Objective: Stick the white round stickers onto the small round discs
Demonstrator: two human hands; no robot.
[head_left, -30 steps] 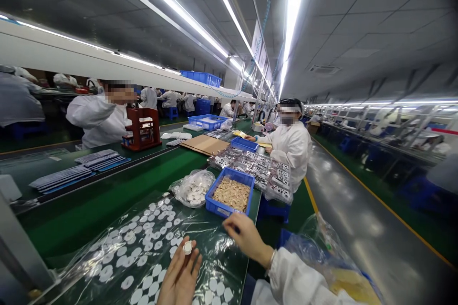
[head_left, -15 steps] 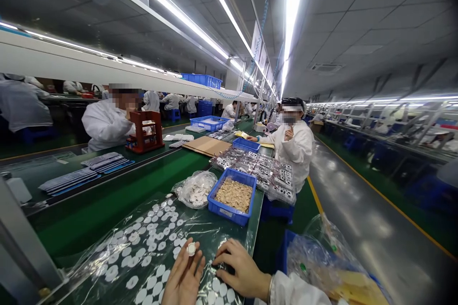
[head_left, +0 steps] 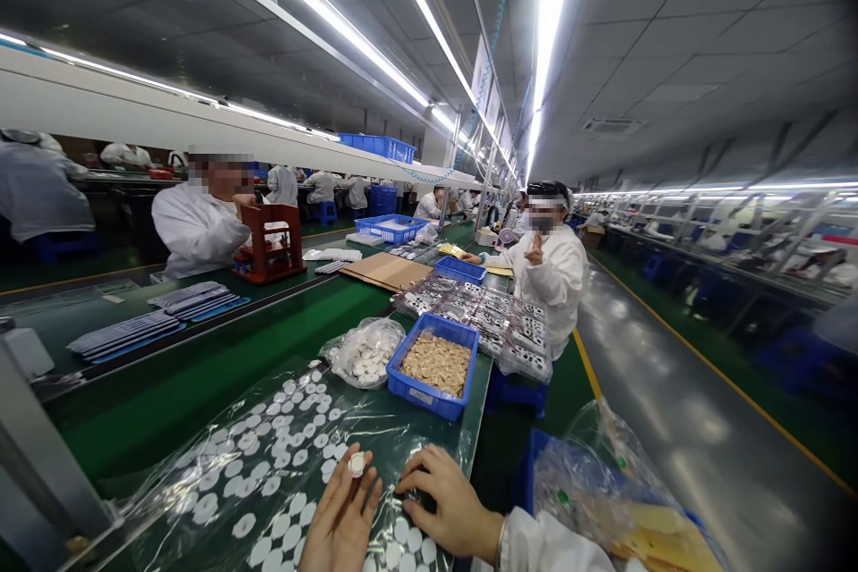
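My left hand (head_left: 341, 514) is palm up at the bottom middle, with a small round cream-and-white disc (head_left: 357, 465) held at its fingertips. Just right of it, my right hand (head_left: 446, 500) is palm down with curved fingers and a gap between thumb and forefinger; I see nothing in it. White round discs (head_left: 406, 545) lie below its fingertips. More white discs (head_left: 281, 442) are scattered over a clear plastic sheet (head_left: 365, 429) on the green bench, left of my hands.
Beyond my hands stand a blue bin (head_left: 434, 366) of tan round pieces and a plastic bag (head_left: 365, 350) of white discs. Trays of parts (head_left: 483, 313) lie farther back. A co-worker (head_left: 553, 264) sits at right, another (head_left: 201, 223) at left. A bin with plastic bags (head_left: 590, 500) stands at lower right.
Both hands keep nearly the same pose, and the disc stays at the left fingertips. The whole view has shifted slightly. The co-worker at right has changed the raised hand's pose.
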